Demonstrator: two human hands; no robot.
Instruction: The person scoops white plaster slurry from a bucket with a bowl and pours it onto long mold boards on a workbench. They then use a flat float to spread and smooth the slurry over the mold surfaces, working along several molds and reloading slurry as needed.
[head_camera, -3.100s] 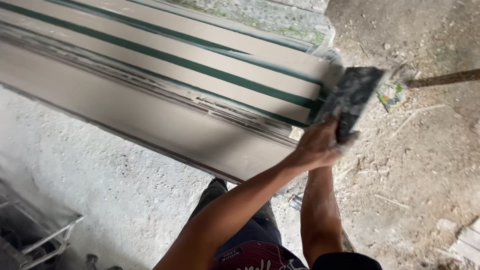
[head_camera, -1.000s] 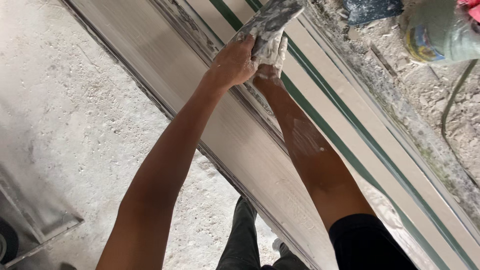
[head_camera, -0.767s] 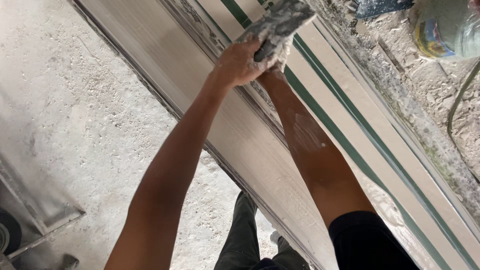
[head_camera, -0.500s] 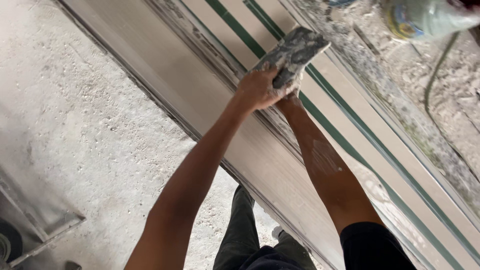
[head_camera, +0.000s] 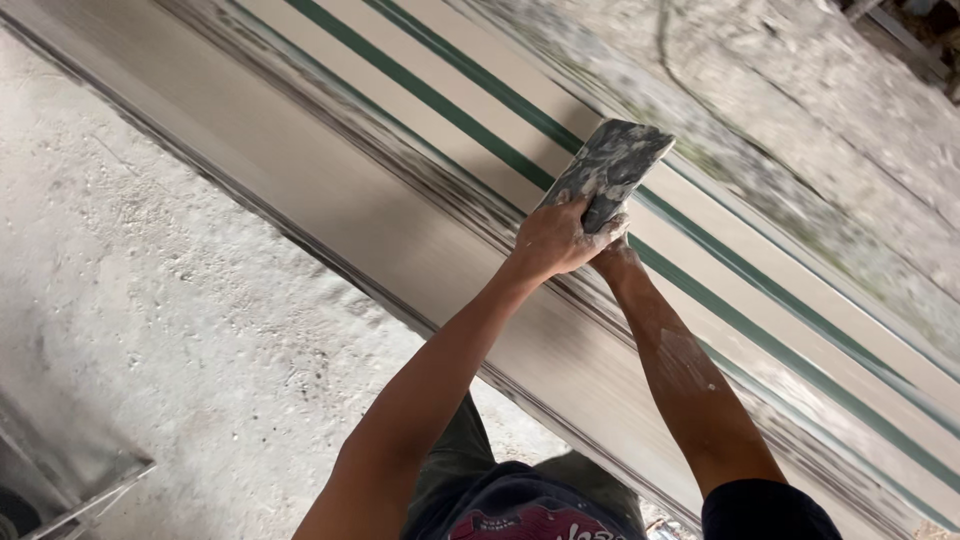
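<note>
While both hands (head_camera: 565, 238) clasp it, trowel (head_camera: 607, 170) juts above their grip.

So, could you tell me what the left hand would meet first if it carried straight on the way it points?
Probably the grey, plaster-caked rectangular float that the left hand grips; beyond that, the green stripes.

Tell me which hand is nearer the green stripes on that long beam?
Right, though only narrowly. The right hand sits under the trowel, on the side nearer the green stripes. The left hand grips the trowel's near end, over the plain grey band, a little farther from them.
</note>
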